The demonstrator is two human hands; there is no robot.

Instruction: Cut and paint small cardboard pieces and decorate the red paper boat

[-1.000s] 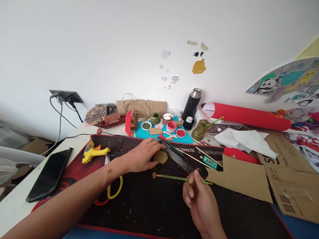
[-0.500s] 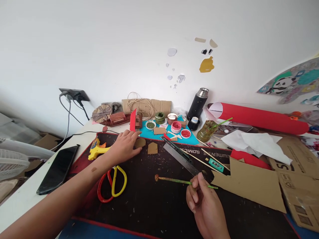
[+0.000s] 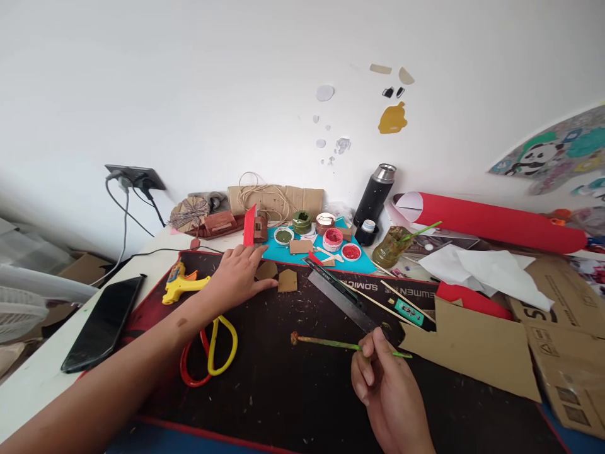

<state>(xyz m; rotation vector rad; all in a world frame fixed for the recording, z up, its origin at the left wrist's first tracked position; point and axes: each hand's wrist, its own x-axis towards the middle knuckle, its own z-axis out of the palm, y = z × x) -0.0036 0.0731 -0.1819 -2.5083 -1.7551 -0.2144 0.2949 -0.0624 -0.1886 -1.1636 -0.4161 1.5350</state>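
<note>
My right hand pinches a thin green paintbrush near its rear end; the brown-tipped bristle end points left, low over the black mat. My left hand lies flat on the mat's far left part, fingers spread, fingertips touching a small brown cardboard piece. A second brown cardboard piece, shaped like a little house, lies just right of it. A metal ruler lies diagonally between the two hands.
Red-and-yellow scissors, a yellow glue gun and a black phone lie at the left. Open paint pots sit on teal paper behind. A black flask, a red paper roll and cardboard sheets fill the right.
My left hand slid a cardboard piece from the mat's middle to its far left, uncovering the scissors. My right hand kept holding the brush nearly still. The view shifted slightly.
</note>
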